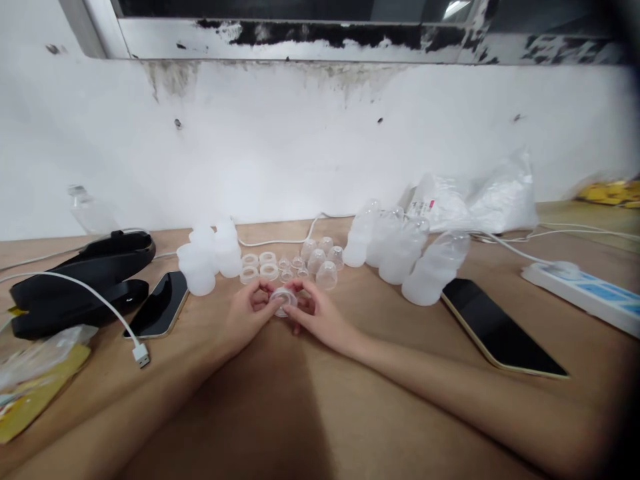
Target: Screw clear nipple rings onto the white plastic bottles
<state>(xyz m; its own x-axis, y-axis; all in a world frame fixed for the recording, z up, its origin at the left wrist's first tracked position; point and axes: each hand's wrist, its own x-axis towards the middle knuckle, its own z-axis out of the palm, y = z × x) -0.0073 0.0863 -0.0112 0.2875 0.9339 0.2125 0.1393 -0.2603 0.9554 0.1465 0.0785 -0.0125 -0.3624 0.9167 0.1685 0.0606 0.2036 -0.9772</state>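
Between my two hands, just above the table, is a translucent bottle collar ring (283, 302) with clear material in its middle, perhaps a nipple. My left hand (254, 310) pinches its left side, and my right hand (316, 312) grips its right side. Behind the fingers lie several collar rings (249, 261), small clear nipples (285, 264) and clear domed caps (327, 275). Frosted bottle bodies (199, 270) stand uncapped at the left. To the right, several frosted bottles with clear domed tops (434, 268) stand in a group.
Phones lie at the left (159, 305) and right (500, 327). A black strapped device (83, 283), a white USB cable (141, 353) and a yellow packet (43, 387) are at the left. At the right are a power strip (585, 287) and plastic bags (470, 200) against the wall.
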